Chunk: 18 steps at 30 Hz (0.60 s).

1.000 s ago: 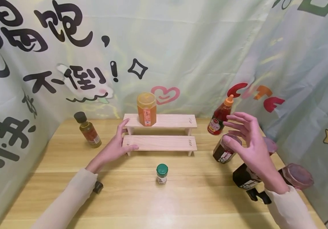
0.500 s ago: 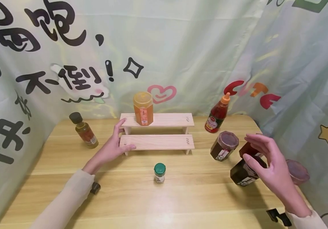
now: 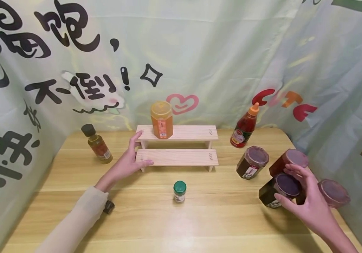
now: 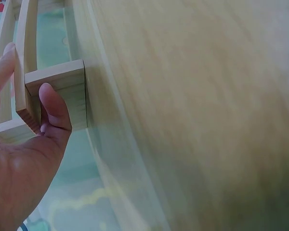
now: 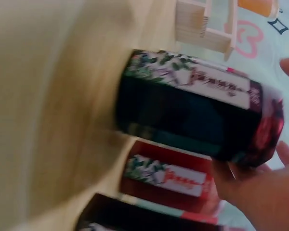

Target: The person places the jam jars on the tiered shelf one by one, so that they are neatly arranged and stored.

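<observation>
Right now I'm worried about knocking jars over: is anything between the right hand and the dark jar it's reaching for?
Nothing visible: the right hand already touches the dark jar's lid. A red jar crowds close behind it, and another jar stands to its right.

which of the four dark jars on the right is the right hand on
The dark jar nearest the front table edge: the right hand curls round its lid, while the other three stand untouched.
</observation>
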{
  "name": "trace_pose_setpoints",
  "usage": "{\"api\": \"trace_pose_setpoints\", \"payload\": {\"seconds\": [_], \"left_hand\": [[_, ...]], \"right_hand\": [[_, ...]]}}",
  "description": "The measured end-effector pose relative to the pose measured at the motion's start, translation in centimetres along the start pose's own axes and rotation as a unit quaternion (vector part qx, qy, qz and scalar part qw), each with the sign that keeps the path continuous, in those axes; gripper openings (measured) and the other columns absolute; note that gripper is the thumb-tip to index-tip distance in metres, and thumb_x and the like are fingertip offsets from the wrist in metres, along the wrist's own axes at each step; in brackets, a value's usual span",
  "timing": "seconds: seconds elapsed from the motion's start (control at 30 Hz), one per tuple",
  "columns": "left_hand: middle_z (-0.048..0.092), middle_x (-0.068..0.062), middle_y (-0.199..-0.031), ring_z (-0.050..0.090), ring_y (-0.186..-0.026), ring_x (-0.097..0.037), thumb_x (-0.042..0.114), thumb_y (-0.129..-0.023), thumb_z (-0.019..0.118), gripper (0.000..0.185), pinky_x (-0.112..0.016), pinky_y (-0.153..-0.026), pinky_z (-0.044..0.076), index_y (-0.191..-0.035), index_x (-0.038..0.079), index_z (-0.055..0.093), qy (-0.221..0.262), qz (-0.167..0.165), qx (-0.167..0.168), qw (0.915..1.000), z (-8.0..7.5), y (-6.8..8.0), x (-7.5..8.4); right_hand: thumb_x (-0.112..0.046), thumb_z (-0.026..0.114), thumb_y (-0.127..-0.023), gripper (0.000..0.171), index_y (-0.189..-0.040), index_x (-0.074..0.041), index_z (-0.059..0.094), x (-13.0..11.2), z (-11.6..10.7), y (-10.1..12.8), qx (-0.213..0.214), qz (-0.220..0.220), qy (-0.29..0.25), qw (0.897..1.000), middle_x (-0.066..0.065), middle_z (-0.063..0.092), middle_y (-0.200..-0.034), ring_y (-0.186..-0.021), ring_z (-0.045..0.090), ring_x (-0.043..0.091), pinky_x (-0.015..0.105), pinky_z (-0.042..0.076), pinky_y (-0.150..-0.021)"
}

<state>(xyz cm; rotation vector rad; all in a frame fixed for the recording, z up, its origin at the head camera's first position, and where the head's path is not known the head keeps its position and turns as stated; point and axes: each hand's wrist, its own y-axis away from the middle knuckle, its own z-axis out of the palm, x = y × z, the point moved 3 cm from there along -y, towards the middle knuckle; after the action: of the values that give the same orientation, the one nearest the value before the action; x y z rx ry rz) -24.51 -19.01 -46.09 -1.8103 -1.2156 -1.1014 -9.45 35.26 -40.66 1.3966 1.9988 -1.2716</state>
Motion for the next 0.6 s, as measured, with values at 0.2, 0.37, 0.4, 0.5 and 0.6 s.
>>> {"api": "trace_pose_setpoints", "payload": {"seconds": [0.2, 0.37, 0.4, 0.5, 0.6], "left_hand": [[0.034, -0.027, -0.162, 0.069, -0.116, -0.040, 0.018, -0.094, 0.091, 0.121, -0.040, -0.081, 0.064, -0.172, 0.044, 0.002, 0.007, 0.005, -0.006, 0.9999, 0.1, -0.1, 0.0], [0.035, -0.028, -0.162, 0.069, -0.116, -0.041, 0.017, -0.094, 0.090, 0.120, -0.041, -0.083, 0.064, -0.173, 0.042, 0.002, 0.009, 0.008, -0.005, 0.9999, 0.1, -0.1, -0.1], [0.035, -0.028, -0.162, 0.068, -0.117, -0.042, 0.017, -0.095, 0.090, 0.120, -0.041, -0.083, 0.063, -0.173, 0.042, 0.002, 0.008, 0.009, -0.005, 0.9999, 0.1, -0.1, -0.2], [0.036, -0.028, -0.162, 0.067, -0.120, -0.042, 0.018, -0.094, 0.090, 0.120, -0.042, -0.086, 0.063, -0.173, 0.041, 0.003, -0.003, 0.011, 0.000, 0.9999, 0.0, -0.1, -0.1], [0.036, -0.028, -0.162, 0.066, -0.122, -0.042, 0.019, -0.094, 0.091, 0.120, -0.042, -0.088, 0.063, -0.173, 0.042, 0.003, -0.007, 0.011, -0.002, 0.9999, -0.1, -0.1, 0.0]], "right_hand": [[0.039, 0.072, -0.069, 0.108, -0.163, 0.008, 0.029, 2.3, -0.1, 1.4, -0.035, -0.007, -0.061, 0.998, -0.001, 0.054, -0.151, -0.132, 0.055, 0.003, 0.010, 0.044, -0.101], [0.042, 0.068, -0.072, 0.110, -0.166, 0.007, 0.023, 3.8, -0.2, 1.9, -0.064, -0.003, -0.094, 0.993, -0.002, 0.052, -0.147, -0.129, 0.058, -0.001, 0.010, 0.048, -0.097], [0.042, 0.067, -0.073, 0.110, -0.166, 0.007, 0.022, 4.0, -0.2, 1.9, -0.070, -0.002, -0.106, 0.992, -0.001, 0.051, -0.148, -0.129, 0.058, 0.000, 0.011, 0.049, -0.097], [0.042, 0.069, -0.074, 0.111, -0.167, 0.007, 0.020, 4.4, -0.1, 1.8, -0.082, -0.001, -0.122, 0.989, 0.000, 0.048, -0.150, -0.128, 0.060, 0.000, 0.012, 0.052, -0.095], [0.041, 0.071, -0.073, 0.113, -0.167, 0.008, 0.018, 4.6, 0.0, 1.7, -0.088, 0.000, -0.130, 0.988, 0.002, 0.047, -0.150, -0.126, 0.062, 0.001, 0.014, 0.054, -0.093]]}}
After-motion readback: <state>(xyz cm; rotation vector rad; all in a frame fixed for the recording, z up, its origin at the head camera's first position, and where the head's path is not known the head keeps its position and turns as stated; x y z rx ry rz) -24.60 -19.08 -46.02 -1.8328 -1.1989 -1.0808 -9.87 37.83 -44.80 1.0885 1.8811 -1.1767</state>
